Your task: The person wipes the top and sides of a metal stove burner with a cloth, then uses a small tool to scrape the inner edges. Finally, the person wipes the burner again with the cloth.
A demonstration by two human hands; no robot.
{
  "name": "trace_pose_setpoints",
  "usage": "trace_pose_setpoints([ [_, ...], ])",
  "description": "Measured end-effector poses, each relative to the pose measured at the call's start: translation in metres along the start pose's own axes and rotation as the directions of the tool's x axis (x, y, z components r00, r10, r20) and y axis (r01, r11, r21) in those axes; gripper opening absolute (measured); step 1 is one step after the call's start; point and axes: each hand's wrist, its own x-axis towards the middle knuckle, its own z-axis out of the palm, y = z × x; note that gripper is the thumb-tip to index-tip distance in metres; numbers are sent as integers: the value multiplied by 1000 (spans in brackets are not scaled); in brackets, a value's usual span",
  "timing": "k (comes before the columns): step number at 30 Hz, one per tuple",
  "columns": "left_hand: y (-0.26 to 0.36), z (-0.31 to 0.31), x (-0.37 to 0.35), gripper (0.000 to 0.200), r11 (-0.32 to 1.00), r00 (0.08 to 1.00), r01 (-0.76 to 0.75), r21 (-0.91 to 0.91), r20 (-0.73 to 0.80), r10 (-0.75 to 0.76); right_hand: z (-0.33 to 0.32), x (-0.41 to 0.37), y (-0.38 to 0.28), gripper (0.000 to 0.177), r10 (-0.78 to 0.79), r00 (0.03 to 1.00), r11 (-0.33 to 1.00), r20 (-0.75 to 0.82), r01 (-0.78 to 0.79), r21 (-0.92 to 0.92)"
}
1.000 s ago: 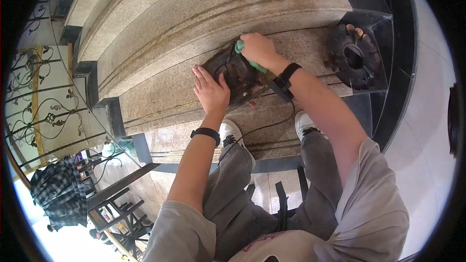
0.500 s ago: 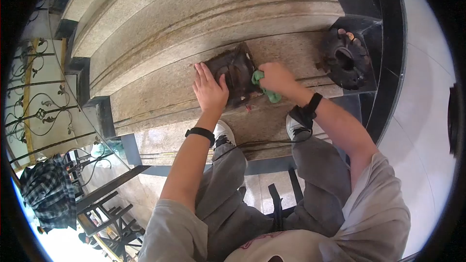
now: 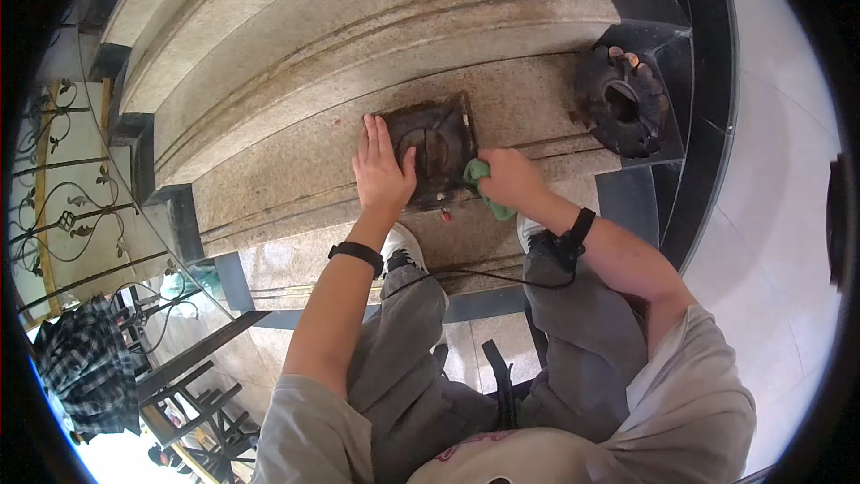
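Note:
A dark, grimy square metal plate (image 3: 436, 142) with a raised pattern in its middle lies on a stone step. My left hand (image 3: 382, 170) rests on its left side, fingers stretched flat and thumb apart. At the right edge of the plate, my right hand (image 3: 515, 181) is closed around a crumpled green cloth (image 3: 476, 172). The cloth touches the plate near its lower right corner; part of it hangs out below my fingers. A small red bit (image 3: 446, 214) lies just below the plate.
A dark, round, ring-shaped metal piece (image 3: 621, 103) with a notched rim sits at the step's right end. Curved stone steps (image 3: 358, 9) rise beyond. A wrought-iron railing (image 3: 76, 215) stands at left, with a checked cloth (image 3: 85, 363) below. A thin black cable (image 3: 484, 274) crosses my legs.
The plate has turned slightly clockwise on the step. My right hand with the green cloth has moved down along its right edge. The left hand stays on the plate; the view has shifted a little.

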Motion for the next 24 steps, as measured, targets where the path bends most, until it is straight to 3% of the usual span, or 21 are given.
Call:
trace_pose_setpoints([
  [4,10,-8,-5,78,999,996,-33,36,80,30,15,-13,17,44,-46,999,999,-9,46,11],
  [8,22,-11,-22,77,994,994,-107,11,19,106,24,-27,29,45,33,999,999,20,-34,28],
  [10,23,-9,-23,77,994,994,-110,22,-6,110,27,-25,33,47,-34,999,999,4,33,43],
  [14,19,-6,-21,75,992,994,-110,63,-7,111,27,-24,31,47,-6,1000,999,11,6,40],
  [19,22,-8,-18,74,986,993,-118,115,-7,119,27,-9,31,21,-67,990,997,-123,70,18],
  [24,22,-7,-17,71,986,991,-132,105,10,132,22,-2,26,16,-142,967,990,-213,135,-47],
])
